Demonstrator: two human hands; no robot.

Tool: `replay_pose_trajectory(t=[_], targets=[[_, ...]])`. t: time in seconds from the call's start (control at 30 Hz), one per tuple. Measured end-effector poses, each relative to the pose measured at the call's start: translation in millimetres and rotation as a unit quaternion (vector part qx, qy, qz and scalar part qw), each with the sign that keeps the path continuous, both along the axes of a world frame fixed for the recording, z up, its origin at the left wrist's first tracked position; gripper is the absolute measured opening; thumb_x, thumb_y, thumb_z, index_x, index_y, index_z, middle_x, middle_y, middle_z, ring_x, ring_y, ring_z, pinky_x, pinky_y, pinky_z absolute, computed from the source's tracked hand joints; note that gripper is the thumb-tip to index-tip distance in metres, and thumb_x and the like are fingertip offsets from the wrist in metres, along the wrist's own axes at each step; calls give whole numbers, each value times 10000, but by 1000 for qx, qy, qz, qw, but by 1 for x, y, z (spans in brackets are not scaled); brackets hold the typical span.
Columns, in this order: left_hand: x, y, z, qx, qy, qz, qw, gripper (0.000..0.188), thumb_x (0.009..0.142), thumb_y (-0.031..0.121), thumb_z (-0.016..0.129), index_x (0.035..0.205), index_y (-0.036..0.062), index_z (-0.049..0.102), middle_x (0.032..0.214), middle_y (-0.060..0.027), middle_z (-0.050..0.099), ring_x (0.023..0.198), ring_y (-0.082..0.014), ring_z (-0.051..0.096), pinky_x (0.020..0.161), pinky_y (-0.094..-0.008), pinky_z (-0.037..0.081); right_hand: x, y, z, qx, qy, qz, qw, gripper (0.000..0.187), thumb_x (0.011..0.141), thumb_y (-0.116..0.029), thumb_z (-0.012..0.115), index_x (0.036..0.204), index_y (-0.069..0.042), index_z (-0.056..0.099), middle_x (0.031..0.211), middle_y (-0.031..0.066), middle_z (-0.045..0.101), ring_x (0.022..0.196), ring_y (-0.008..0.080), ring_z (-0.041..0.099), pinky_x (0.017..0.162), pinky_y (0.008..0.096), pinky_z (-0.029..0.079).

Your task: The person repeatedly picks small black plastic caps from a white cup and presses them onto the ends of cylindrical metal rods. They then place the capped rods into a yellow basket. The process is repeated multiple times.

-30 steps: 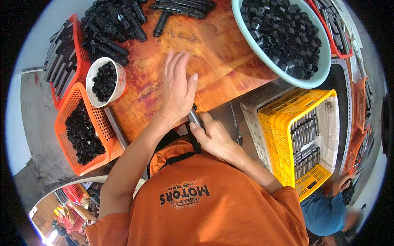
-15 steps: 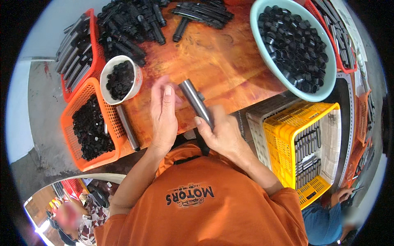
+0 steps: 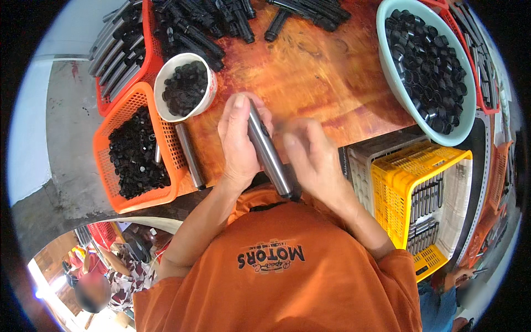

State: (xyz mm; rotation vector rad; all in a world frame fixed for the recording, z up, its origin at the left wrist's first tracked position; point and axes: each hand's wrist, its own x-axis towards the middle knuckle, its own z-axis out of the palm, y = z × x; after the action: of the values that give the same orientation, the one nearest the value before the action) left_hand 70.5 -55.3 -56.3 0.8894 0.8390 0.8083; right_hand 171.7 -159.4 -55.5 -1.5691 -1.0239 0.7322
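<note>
My left hand point(image 3: 239, 135) is closed around a shiny grey metal tube point(image 3: 266, 146), its thumb lying along the upper end. The tube slants down toward my shirt, and its lower end is black. Just right of the tube is my right hand point(image 3: 315, 152), with bent fingers smeared by motion; a dark blur shows by its fingertips, and I cannot make out whether it holds anything. Left of my left hand, a similar tube point(image 3: 190, 157) lies on the orange-stained table point(image 3: 326, 83). Beyond it stands a white tub point(image 3: 212, 91) of small black parts.
An orange basket point(image 3: 176, 145) of small black pieces and a red basket point(image 3: 149, 52) of tubes stand left. Black tubular parts point(image 3: 204, 27) are heaped at the back. A pale blue basin point(image 3: 470, 105) of black rings and a yellow crate point(image 3: 390, 193) are right. Other people are at the lower corners.
The tube has passed from my right hand into my left, and its lower end now shows. My right hand has come off it. The whole view has shifted, moving the table things rightward.
</note>
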Motion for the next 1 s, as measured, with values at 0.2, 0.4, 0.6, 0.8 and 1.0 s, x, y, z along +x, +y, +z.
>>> replay_pose_trajectory(t=[0.2, 0.4, 0.6, 0.8, 1.0], targets=[[-23, 13, -9, -2, 40, 22, 999, 361, 987, 441, 412, 931, 98, 508, 612, -35, 474, 488, -126, 457, 425, -240, 360, 50, -2, -30, -61, -67, -103, 990, 86, 904, -40, 579, 981, -3, 576, 784, 173, 605, 699, 308, 620, 639, 361, 497], [-63, 9, -10, -21, -2, 51, 998, 363, 986, 400, 405, 902, 61, 502, 621, -48, 465, 481, -132, 448, 440, -247, 362, 37, 8, -22, -26, -260, 70, 963, 210, 869, -118, 630, 1055, -31, 586, 931, 163, 590, 807, 362, 619, 669, 426, 521], [-80, 0, 4, -22, 18, 96, 995, 370, 995, 429, 385, 922, 82, 491, 603, -29, 409, 495, -118, 391, 448, -247, 339, -12, 55, -17, 25, -349, 183, 919, 215, 814, -104, 620, 1006, -15, 580, 973, 149, 553, 799, 325, 635, 640, 389, 549], [-91, 0, -4, -3, 30, 88, 996, 373, 993, 439, 377, 922, 89, 483, 591, -26, 454, 474, -117, 414, 428, -245, 337, -8, 75, -33, -13, -381, 229, 896, 152, 776, -37, 570, 923, -3, 546, 943, 175, 540, 819, 362, 628, 671, 438, 540], [-88, 5, -5, -19, 43, 74, 996, 383, 967, 463, 414, 940, 89, 495, 560, -26, 464, 440, -121, 411, 411, -244, 322, 4, 81, -14, -117, -320, 202, 918, 250, 838, -79, 625, 1073, -33, 553, 969, 204, 551, 823, 422, 592, 701, 489, 494]])
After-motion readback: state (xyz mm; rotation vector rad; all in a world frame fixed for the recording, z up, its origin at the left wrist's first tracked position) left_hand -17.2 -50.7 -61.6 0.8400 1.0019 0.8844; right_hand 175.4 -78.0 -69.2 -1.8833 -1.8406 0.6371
